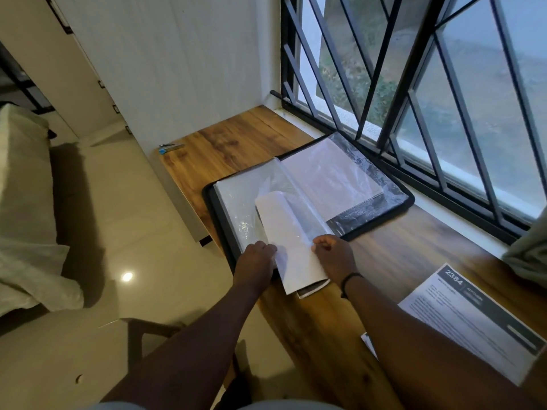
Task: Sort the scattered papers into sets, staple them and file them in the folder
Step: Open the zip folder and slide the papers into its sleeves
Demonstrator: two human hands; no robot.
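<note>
A black display folder (402,199) lies open on the wooden desk (236,137), its clear plastic sleeves (334,173) holding white sheets. A white paper set (291,232) lies partway inside a lifted sleeve on the folder's left half, its near end sticking out over the folder's edge. My left hand (256,260) pinches the sleeve's near left edge. My right hand (336,255), with a black wrist band, pinches the right edge of the paper and sleeve. A printed sheet headed "2384" (473,318) lies on the desk at the right. A blue and silver stapler (168,147) sits at the desk's far left corner.
A barred window (414,84) runs along the desk's far side. A white cabinet wall (177,54) stands behind the desk's left end. A bed with a pale cover (26,202) is on the left across the tiled floor. A chair (148,329) sits below my left arm.
</note>
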